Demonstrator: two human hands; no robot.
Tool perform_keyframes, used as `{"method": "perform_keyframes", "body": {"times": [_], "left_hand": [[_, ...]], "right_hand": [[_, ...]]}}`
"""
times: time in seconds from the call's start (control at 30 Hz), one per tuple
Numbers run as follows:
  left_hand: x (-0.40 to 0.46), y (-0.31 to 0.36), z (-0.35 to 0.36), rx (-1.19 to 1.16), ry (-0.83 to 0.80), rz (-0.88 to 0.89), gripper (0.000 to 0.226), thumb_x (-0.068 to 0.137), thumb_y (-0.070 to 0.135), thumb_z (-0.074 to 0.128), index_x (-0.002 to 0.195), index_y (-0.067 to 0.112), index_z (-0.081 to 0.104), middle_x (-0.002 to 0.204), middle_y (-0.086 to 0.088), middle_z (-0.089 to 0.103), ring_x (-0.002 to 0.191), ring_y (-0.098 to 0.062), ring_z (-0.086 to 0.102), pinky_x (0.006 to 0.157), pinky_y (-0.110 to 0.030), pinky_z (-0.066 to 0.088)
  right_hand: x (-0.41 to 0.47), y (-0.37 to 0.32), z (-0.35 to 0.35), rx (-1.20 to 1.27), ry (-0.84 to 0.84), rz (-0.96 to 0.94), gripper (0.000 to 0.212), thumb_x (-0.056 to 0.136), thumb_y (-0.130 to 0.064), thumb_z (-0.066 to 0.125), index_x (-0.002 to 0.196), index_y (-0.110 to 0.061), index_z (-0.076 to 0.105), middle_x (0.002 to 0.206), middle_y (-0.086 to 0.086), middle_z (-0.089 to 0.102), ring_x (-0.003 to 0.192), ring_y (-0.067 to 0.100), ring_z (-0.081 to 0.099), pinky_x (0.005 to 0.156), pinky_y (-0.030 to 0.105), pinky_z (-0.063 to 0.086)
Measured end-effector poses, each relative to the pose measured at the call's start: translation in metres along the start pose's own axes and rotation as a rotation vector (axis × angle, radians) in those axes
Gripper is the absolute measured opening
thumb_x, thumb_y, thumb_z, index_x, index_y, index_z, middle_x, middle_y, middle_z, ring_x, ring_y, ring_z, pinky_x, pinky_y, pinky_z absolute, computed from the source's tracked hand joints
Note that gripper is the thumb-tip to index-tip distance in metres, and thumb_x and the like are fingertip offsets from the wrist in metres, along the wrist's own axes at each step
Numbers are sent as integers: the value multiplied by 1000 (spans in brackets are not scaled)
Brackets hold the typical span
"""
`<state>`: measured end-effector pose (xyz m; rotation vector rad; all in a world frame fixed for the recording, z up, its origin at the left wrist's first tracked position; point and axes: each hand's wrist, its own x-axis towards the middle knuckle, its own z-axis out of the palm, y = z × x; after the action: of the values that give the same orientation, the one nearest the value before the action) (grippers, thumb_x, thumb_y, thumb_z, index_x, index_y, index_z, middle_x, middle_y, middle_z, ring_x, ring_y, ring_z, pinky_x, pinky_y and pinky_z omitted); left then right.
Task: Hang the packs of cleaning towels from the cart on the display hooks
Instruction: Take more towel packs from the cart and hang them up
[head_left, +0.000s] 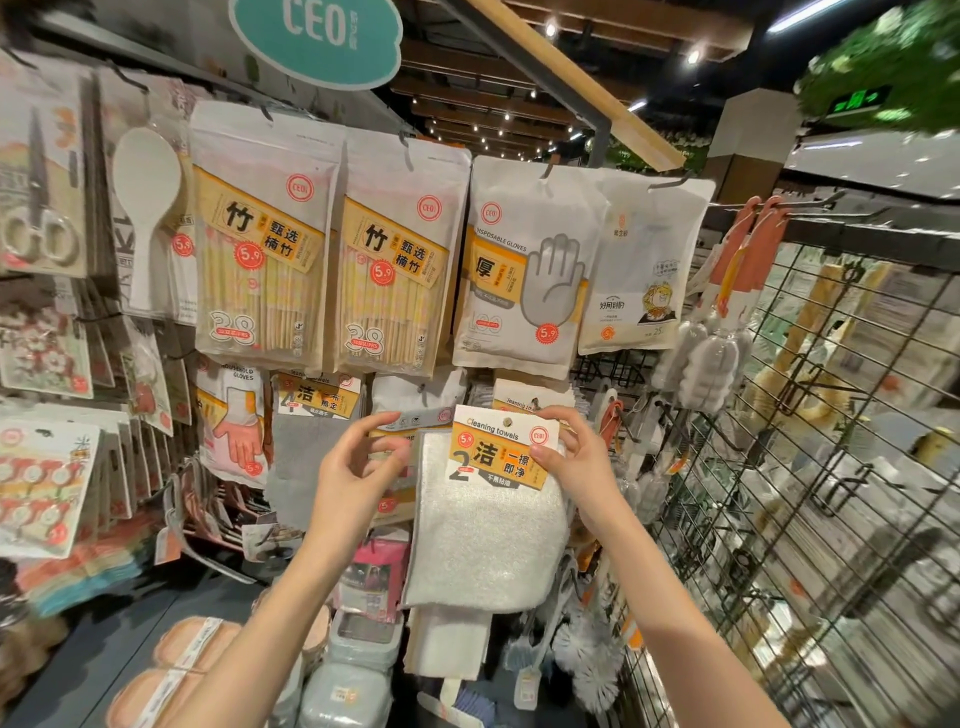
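1. Pack of cleaning towels (488, 514) held up in front of the display, white cloth hanging below its orange-and-white header card (501, 452).
2. Right hand (574, 457) pinching the card's right edge, thumb on the front, fingers curled behind.
3. Left hand (358, 467) at the pack's left edge, fingers bent and slightly apart; can't tell if actually gripping.
4. Chopstick packs (260, 244) and disposable gloves (519, 270) hanging on hooks right above.

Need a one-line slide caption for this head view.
Both hands hold a white cleaning towels pack at the display, below hanging chopstick packs.
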<state>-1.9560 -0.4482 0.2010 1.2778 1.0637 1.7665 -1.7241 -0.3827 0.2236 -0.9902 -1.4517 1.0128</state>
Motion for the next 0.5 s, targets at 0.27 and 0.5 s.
{"method": "perform_keyframes", "body": {"times": [0.27, 0.5], "left_hand": [[5, -5, 1, 40, -1, 32, 27, 87, 7, 65, 110, 21, 63, 74, 7, 64, 70, -8, 59, 64, -17, 51], [13, -13, -1, 49, 5, 29, 26, 87, 8, 65, 108, 24, 64, 76, 2, 62, 68, -4, 58, 65, -18, 51]], "right_hand": [[23, 16, -18, -56, 139, 24, 37, 84, 12, 59, 99, -21, 57, 108, 10, 64, 97, 18, 63, 67, 24, 58], [39, 36, -28, -95, 204, 27, 36, 84, 12, 58, 100, -20, 58, 105, 5, 64, 94, 16, 63, 73, 32, 58]]}}
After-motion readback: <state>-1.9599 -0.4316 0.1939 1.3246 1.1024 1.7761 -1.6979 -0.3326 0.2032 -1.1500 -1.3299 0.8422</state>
